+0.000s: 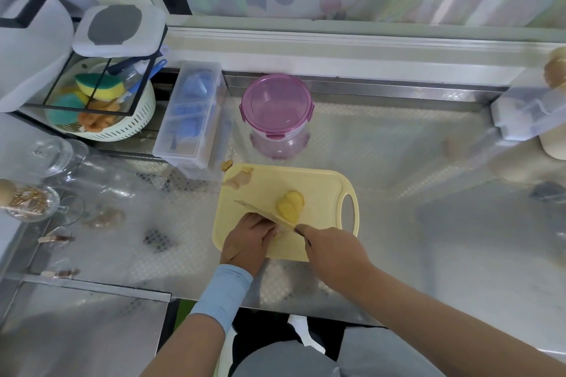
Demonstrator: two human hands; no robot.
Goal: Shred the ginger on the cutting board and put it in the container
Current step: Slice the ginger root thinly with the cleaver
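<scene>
Containers first. Round clear plastic container point(277, 115) with a pink clip-on lid: upright on the metal counter point(382, 193), just beyond the board's far edge. Lid is on, nothing visible inside. Left of it is a clear rectangular plastic box point(193, 119), lidded, with blue items in compartments, too blurred to name. Far left is a white slotted plastic basket point(122, 128) under a black wire rack, holding yellow-green and teal sponges point(98, 87) plus something orange. Near left are clear glass jars point(61, 153) and a small dish of gold-brown bits, contents unreadable.

Task item: pale yellow ginger slices point(290, 205), overlapping in a stack, mid-board on the yellow plastic cutting board point(321, 190), which has a handle hole at its right end. Not shredded, none in the container. Brownish ginger scraps point(239, 177) sit at the board's far-left corner, one piece just off the edge.

Hands: right hand point(333, 251) is clenched around the handle of the pale-bladed knife point(260, 213). The fist hides almost all of the handle. The blade runs diagonally, against the near side of the slices. Left hand point(249, 237) has a blue cuff at the wrist, fingers curled, knuckles at the blade's near face. Can't tell whether it pins anything underneath. Objects at the right edge are cut off and blurred.
</scene>
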